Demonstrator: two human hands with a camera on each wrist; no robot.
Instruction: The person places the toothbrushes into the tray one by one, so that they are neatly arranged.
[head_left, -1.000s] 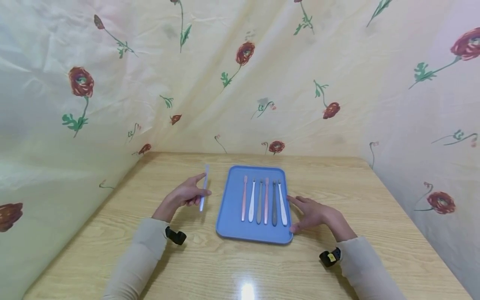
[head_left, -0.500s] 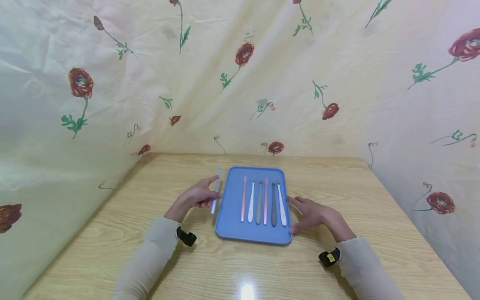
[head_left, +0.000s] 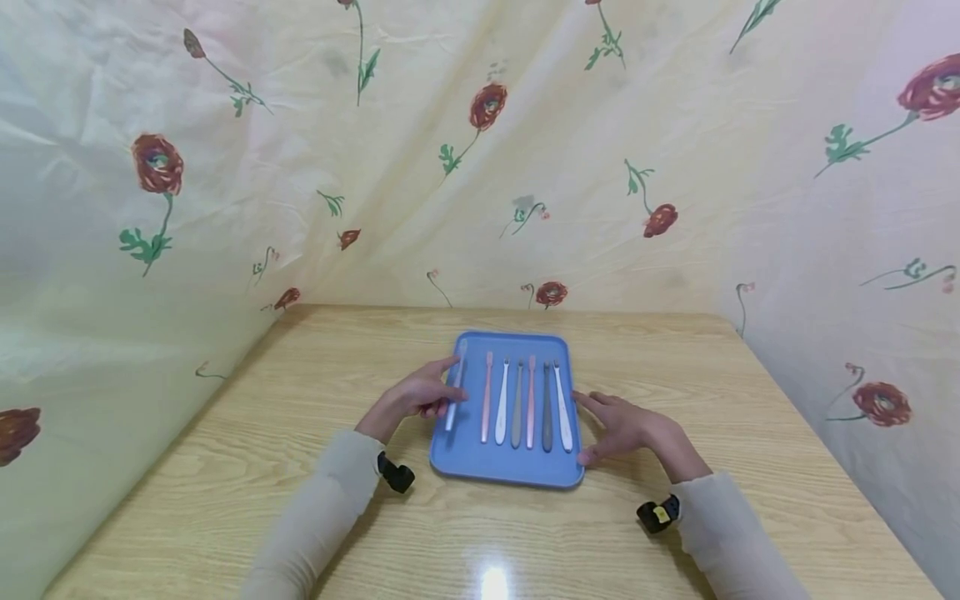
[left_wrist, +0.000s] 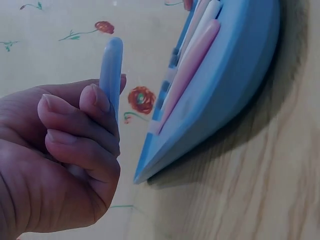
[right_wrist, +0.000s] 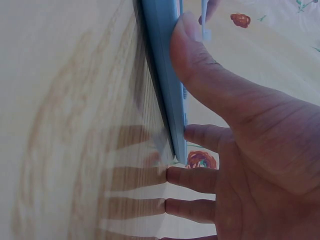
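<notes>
My left hand (head_left: 423, 389) pinches a pale blue toothbrush (left_wrist: 111, 60) between thumb and fingers, holding it above the left side of a blue tray (head_left: 480, 468). The head of this toothbrush points away from me. In the tray, several toothbrushes lie side by side with heads at the far end: a pink one (head_left: 486, 400) leftmost, then white, grey, pink and dark grey, with a white one (head_left: 564, 421) rightmost. My right hand (head_left: 626, 427) rests at the tray's right edge, its thumb on the rim near the front corner and its other fingers spread out.
The tray lies on a light wooden table (head_left: 480, 542). A flowered cloth (head_left: 420, 167) hangs behind the table and along both sides. Black wrist cameras (head_left: 395, 473) are strapped to both wrists.
My left hand has carried the pale blue toothbrush rightward, from over the table left of the tray to over the tray's left side. My right hand and the tray have stayed put.
</notes>
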